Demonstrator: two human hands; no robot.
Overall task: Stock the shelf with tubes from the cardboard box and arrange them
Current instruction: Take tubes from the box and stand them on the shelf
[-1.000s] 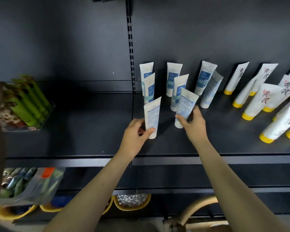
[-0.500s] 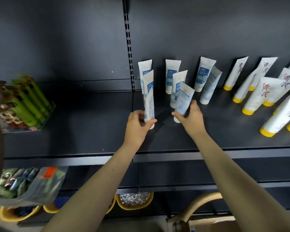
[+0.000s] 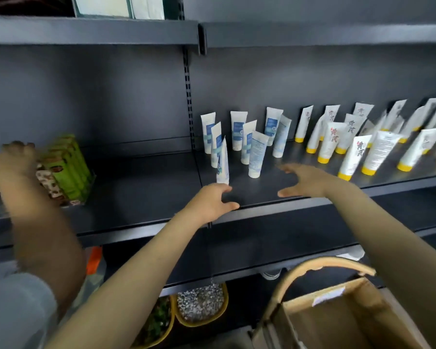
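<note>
Both hands hover empty over the near edge of the shelf [image 3: 149,180]. The left hand [image 3: 210,203] has loosely spread fingers, just near of the front tube [image 3: 223,162]. The right hand [image 3: 306,182] has wide fingers. Blue tubes [image 3: 238,134] stand upright behind. The box [image 3: 337,321] sits near right, below.

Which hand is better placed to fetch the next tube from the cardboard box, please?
Right hand, probably: it is open and empty, and the cardboard box sits below its forearm; the left hand is farther off.
</note>
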